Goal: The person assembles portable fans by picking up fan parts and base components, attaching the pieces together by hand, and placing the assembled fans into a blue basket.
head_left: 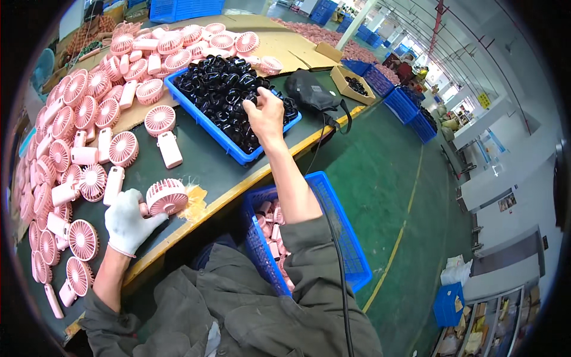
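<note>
My left hand (126,221), in a white glove, is closed round a pink handheld fan (166,197) near the table's front edge. The fan's round slatted head points away from the glove, beside a torn tan patch (195,203) on the tabletop. My bare right hand (266,116) reaches over a blue tray (208,135) heaped with small glossy black parts (223,89). Its thumb and forefinger are drawn together just above the heap; whatever is between them is too small to make out. A single pink fan (170,149) lies between the tray and my left hand.
Many pink fans (86,111) cover the table's left and far side. A black bag (310,91) with a cord and a cardboard box (352,85) of black parts stand right of the tray. Below the edge is a blue crate (339,229) holding pink fans.
</note>
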Tool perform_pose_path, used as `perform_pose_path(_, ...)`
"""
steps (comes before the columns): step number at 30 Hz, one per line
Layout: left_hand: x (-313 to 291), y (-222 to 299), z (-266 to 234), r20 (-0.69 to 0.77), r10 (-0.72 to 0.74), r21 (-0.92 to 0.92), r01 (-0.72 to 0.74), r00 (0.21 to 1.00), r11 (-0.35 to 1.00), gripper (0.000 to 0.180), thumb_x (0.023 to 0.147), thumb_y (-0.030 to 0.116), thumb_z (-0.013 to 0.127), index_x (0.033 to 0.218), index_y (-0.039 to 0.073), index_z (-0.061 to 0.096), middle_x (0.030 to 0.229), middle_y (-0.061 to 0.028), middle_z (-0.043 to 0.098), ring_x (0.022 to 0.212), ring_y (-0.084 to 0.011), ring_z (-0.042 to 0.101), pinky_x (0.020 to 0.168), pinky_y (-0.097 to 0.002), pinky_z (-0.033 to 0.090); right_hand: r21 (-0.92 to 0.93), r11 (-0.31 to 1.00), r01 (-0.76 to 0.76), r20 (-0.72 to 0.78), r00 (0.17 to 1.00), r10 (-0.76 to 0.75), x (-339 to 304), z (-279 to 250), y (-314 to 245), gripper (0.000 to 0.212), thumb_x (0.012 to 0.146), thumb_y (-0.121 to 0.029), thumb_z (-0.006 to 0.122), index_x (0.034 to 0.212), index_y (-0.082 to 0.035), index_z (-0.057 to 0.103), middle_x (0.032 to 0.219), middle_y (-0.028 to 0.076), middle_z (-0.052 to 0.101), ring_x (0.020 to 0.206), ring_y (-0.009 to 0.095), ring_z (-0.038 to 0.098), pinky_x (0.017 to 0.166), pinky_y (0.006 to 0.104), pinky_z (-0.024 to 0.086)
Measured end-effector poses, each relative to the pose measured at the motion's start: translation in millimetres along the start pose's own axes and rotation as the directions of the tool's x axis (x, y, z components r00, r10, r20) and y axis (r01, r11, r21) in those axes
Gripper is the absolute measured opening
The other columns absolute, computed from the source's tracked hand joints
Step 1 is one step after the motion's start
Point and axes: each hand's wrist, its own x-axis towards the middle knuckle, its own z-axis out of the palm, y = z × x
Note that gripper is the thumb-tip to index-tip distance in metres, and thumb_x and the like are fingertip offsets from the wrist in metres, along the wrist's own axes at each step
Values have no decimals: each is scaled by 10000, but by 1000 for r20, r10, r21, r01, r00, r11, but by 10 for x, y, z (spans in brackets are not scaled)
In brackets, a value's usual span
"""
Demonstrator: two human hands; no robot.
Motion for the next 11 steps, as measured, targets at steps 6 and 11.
perform_pose_path(6, -54, -50, 15, 80, 14, 42, -18, 997, 999, 390, 641, 345, 793, 746, 60, 548, 727, -104, 542, 694, -291, 583, 584, -403, 471, 574, 786, -229, 111, 973, 203, -986, -36, -769, 54, 885, -14, 613, 929, 15, 602, 766, -48, 512, 681, 24, 467, 562, 188, 394)
perform_pose_path(11, -111, -119, 67, 212, 51, 32, -59, 976, 998, 379, 689, 353, 768, 746, 48, 551, 757, -111, 553, 732, -287, 597, 605, -402, 466, 713, 677, -181, 99, 982, 158, -1668, 284, -953, 273, 898, 35, 595, 1171, 37, 585, 1059, 89, 634, 905, 148, 636, 718, 239, 562)
